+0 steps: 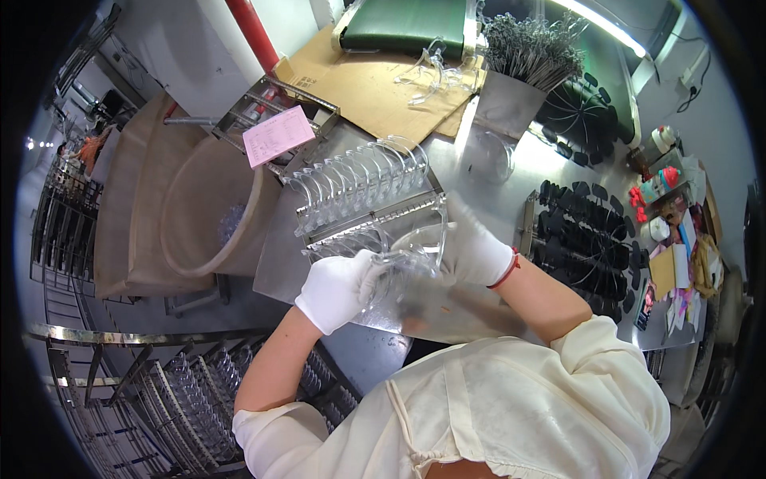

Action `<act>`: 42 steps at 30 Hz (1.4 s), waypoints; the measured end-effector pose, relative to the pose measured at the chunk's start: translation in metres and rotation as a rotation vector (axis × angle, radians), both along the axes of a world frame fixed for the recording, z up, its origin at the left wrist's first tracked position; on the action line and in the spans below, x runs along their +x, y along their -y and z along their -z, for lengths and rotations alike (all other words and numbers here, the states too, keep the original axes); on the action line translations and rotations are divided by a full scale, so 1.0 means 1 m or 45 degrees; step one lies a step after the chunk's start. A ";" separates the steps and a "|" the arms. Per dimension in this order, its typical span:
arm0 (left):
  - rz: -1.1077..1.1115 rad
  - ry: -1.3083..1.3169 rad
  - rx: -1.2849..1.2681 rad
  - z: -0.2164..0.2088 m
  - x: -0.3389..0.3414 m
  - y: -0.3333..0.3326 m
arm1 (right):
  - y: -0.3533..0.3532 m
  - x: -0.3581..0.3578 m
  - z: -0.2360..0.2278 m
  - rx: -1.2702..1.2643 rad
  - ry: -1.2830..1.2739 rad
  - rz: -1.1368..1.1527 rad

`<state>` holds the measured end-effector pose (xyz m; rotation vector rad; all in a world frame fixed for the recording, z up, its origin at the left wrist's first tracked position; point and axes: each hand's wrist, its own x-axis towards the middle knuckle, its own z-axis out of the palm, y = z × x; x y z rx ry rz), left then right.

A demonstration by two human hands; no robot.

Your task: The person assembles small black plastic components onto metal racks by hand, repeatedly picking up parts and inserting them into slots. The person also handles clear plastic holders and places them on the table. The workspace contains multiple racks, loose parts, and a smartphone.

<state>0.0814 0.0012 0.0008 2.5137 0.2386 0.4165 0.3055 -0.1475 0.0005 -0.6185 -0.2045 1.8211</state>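
Observation:
My left hand (335, 291), in a white glove, is closed on a clear curved plastic lens piece (411, 262) in front of the rack. Against the right side of this piece is my gloved right hand (476, 249); its fingers are smeared by motion, so its grip is unclear. Just beyond both hands, a metal rack (375, 217) carries a row of similar clear curved pieces (359, 177) standing upright. More clear pieces sit along its near side, partly hidden by my left hand.
A pink paper slip (278, 136) lies on another metal frame. Loose clear pieces (435, 73) rest on cardboard (375, 100). At right stand a rack of black pieces (586, 239) and a bin of thin wires (503, 104). A large brown tub (179, 211) is left; loaded racks (191, 407) stand below.

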 end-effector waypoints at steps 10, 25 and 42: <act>-0.401 -0.227 -1.178 -0.063 0.007 -0.057 | 0.008 -0.004 0.002 0.496 2.263 0.469; -0.066 -0.394 -1.513 -0.023 0.014 -0.016 | 0.007 0.018 -0.017 0.623 2.283 0.512; -0.477 0.729 -1.026 -0.031 0.032 -0.103 | -0.066 0.026 0.040 0.468 2.774 -0.799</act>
